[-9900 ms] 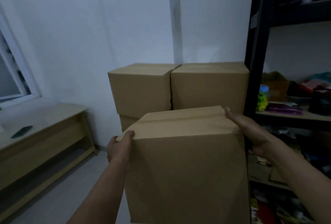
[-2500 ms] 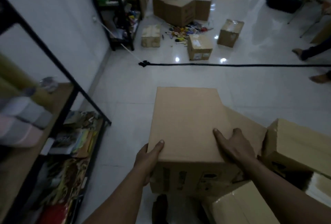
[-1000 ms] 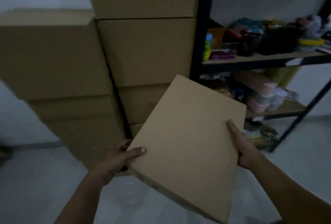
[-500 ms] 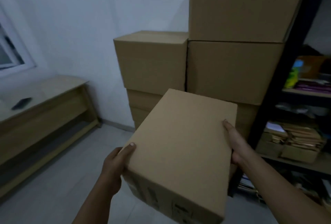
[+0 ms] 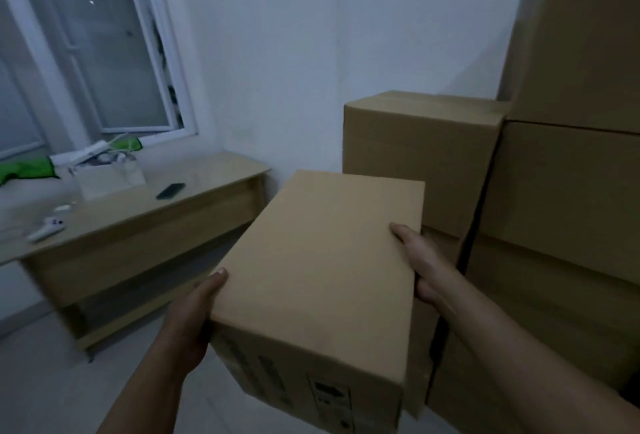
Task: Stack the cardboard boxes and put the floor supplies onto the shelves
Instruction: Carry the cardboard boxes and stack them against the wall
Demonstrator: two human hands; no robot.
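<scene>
A person holds a brown cardboard box (image 5: 322, 267) up in the air with both hands. The left hand (image 5: 188, 322) grips the box's left side, thumb on top. The right hand (image 5: 420, 260) grips the right side, thumb on top too. Just behind the box, on the right, big stacked boxes (image 5: 554, 191) stand by the white wall. On the left, a wooden desk (image 5: 138, 236) stands under a window (image 5: 86, 52). A dark phone (image 5: 170, 190) lies near the desk's front edge, toward its right end.
</scene>
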